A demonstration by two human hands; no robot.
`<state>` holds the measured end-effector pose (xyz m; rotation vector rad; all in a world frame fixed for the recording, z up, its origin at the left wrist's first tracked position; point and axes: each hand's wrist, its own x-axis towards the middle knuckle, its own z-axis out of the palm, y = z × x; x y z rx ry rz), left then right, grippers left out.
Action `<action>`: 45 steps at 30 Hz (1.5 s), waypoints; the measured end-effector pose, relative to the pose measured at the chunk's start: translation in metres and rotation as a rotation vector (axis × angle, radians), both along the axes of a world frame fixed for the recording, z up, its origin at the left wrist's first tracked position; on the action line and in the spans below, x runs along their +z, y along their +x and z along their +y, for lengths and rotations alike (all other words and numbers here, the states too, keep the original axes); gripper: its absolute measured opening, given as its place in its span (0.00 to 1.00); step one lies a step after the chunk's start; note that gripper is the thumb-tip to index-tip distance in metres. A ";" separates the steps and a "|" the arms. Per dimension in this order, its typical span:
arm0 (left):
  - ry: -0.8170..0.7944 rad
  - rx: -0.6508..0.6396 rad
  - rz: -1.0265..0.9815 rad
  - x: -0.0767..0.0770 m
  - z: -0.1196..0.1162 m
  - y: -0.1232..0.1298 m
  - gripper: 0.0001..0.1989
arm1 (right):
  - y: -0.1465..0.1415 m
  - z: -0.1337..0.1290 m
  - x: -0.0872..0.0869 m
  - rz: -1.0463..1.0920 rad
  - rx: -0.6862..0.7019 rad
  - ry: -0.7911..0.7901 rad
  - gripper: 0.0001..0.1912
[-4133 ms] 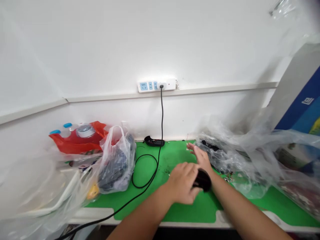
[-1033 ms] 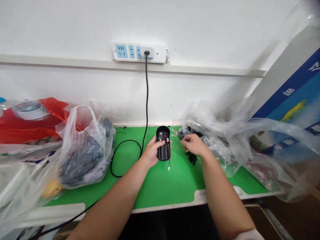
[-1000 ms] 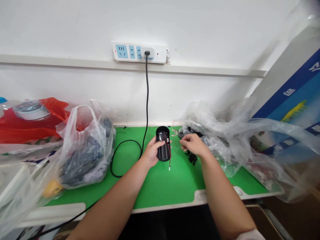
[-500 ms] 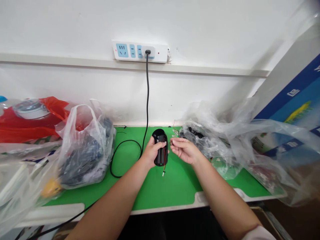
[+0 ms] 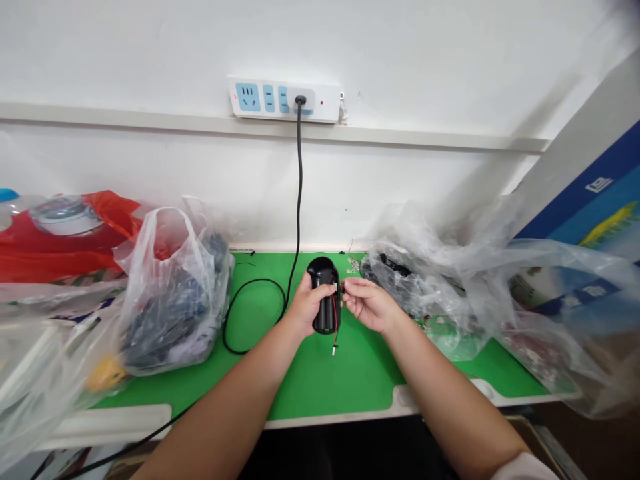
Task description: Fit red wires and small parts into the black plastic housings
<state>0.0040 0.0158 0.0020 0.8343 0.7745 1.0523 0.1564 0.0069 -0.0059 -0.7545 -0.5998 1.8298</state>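
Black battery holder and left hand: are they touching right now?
Touching. The head view shows the left hand gripping the black battery holder, with its fingers lying across the holder's upper part.

The black battery holder [image 5: 324, 313] has red wires [image 5: 333, 320] and sits over a green mat [image 5: 325, 387]; far off, a white power strip [image 5: 285, 100] shows blue sockets; a red bag [image 5: 110, 230] lies left.

Wall: you had a power strip [image 5: 270, 98] fixed above the mat [image 5: 320, 380].
Left: a plastic bag [image 5: 175, 293] sat on it.
Middle: a battery holder [image 5: 327, 317].
Right: plastic film [image 5: 425, 293] lay there.
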 end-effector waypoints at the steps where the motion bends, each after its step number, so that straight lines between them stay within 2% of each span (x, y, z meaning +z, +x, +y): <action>1: 0.007 0.004 -0.004 0.001 0.000 0.000 0.25 | -0.001 0.000 0.000 -0.006 -0.013 0.001 0.12; 8: 0.022 0.048 0.006 0.002 0.000 -0.001 0.25 | 0.001 -0.003 0.005 -0.131 -0.050 0.112 0.13; 12: 0.020 0.028 0.002 0.001 0.002 -0.002 0.25 | -0.002 -0.002 0.005 -0.271 -0.219 0.235 0.14; 17: 0.052 0.037 0.018 -0.001 0.002 0.000 0.27 | -0.010 -0.003 0.001 -0.623 -0.354 0.416 0.13; 21: 0.165 0.071 0.059 -0.003 0.001 0.002 0.33 | -0.011 -0.005 0.000 -0.933 -0.354 0.449 0.08; 25: 0.319 0.082 0.136 -0.003 0.000 0.003 0.30 | -0.008 -0.004 -0.002 -1.150 -0.358 0.485 0.03; 27: 0.323 0.066 0.158 -0.003 -0.001 0.002 0.30 | -0.006 -0.003 -0.002 -1.089 -0.362 0.492 0.05; 29: 0.261 0.049 0.136 -0.002 -0.001 0.002 0.31 | -0.003 -0.003 -0.001 -0.919 -0.328 0.482 0.11; 31: 0.191 0.061 0.090 -0.002 0.000 0.001 0.32 | 0.001 -0.003 0.003 -0.714 -0.228 0.429 0.16; 35: 0.137 0.108 0.046 -0.003 0.004 0.000 0.28 | 0.007 -0.006 0.011 -0.406 -0.069 0.248 0.16; 39: 0.121 0.142 0.056 0.000 0.004 -0.001 0.28 | 0.007 -0.005 0.011 -0.319 -0.060 0.189 0.15; 45: 0.162 0.081 0.071 0.002 0.003 -0.001 0.28 | 0.003 -0.003 0.009 -0.250 -0.101 0.181 0.13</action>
